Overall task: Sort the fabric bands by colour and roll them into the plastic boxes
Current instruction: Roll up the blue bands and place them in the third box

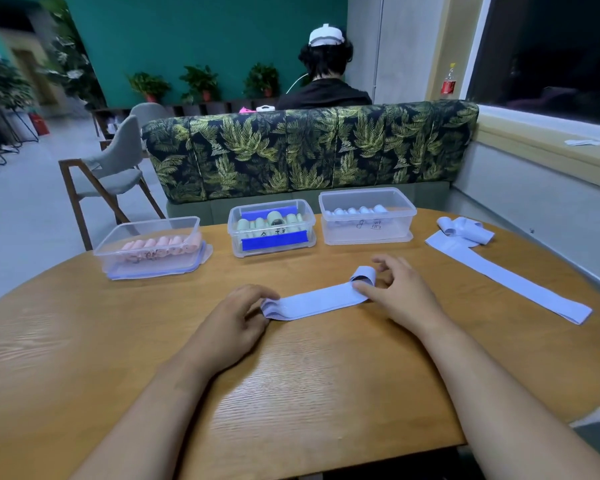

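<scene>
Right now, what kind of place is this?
Probably a café or lounge, though I can't be sure: a leaf-print booth sofa behind the round wooden table, potted plants along the green wall, and more chairs beyond.

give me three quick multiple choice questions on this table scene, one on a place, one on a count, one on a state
1. Which box holds the pink rolls?
A) left
B) middle
C) right

2. How many plastic boxes stand on the table?
A) two
B) three
C) four

3. The band between the hands is:
A) fully rolled
B) mostly flat, with a small roll at one end
C) inside a box

Answers:
1 A: the pink rolls lie in the left box.
2 B: three boxes stand in a row along the far edge.
3 B: the left hand holds the flat end and the right hand pinches the small roll at the other.
</scene>
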Demonstrator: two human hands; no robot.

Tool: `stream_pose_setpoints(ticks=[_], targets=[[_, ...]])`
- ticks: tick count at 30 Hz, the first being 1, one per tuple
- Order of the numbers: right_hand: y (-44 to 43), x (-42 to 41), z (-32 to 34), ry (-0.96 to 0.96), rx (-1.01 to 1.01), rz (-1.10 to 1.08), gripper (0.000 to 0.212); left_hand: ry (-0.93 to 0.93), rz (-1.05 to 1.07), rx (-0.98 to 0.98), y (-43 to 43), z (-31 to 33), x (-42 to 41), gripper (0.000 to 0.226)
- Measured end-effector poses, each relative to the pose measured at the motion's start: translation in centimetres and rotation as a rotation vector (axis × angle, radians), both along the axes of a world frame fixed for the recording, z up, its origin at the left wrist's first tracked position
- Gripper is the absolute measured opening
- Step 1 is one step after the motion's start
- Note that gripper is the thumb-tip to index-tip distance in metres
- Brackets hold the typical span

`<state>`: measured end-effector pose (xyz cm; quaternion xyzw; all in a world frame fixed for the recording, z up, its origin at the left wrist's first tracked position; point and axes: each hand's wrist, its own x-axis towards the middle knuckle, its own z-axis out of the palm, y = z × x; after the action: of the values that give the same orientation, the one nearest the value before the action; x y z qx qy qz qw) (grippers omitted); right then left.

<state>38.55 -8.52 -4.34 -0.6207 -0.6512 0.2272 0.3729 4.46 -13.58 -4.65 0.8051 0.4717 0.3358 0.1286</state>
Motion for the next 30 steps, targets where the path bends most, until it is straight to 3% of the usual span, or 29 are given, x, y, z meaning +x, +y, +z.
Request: stream_pose_setpoints(ticks=[2, 7, 12, 15, 17, 20, 22, 25, 28, 30], targets=[[0.2, 0.0, -0.3, -0.047, 0.045, -0.011, 0.047, -0.06, 0.046, -0.076, -0.3, 0.1, 0.0, 0.039], [0.6, 1.1, 0.2, 0.183, 0.003, -0.236, 0.032, 0.006, 0.016, -0.088, -0.4, 0.3, 0.3, 0.029], [1.1, 1.7, 0.2, 0.238, -0.016, -0.307, 0.056, 0.087, -0.022, -0.084, -0.3, 0.5, 0.2, 0.024], [1.1, 2.2, 0.0, 0.061, 0.034, -0.393, 0.07, 0.12, -0.04, -0.071, -0.5, 0.7, 0.6, 0.009], [0.9, 2.3, 0.0, -0.101, 0.054, -0.372, 0.065, 0.144, -0.025, -0.052, -0.6, 0.7, 0.9, 0.019], [0.7, 1.5, 0.1, -0.154, 0.072, -0.094, 0.051, 0.16, -0.031, -0.031, -0.7, 0.5, 1.5, 0.028], [0.5, 0.6, 0.0, -0.319, 0.049, 0.063, 0.048, 0.156, -0.033, -0.023, -0.5, 0.3, 1.6, 0.027], [0.3, -0.2, 0.0, -0.481, 0.047, 0.073, 0.041, 0.238, 0.206, 0.143, 0.4, -0.3, 1.2, 0.022], [-0.8, -0.7, 1.0, -0.432, 0.153, 0.021, 0.03, 0.246, 0.58, 0.162, 1.1, -0.5, 1.0, 0.027], [-1.6, -1.0, 1.4, -0.444, 0.173, 0.0, 0.035, 0.223, 0.472, 0.123, 0.9, -0.8, 1.2, 0.021]])
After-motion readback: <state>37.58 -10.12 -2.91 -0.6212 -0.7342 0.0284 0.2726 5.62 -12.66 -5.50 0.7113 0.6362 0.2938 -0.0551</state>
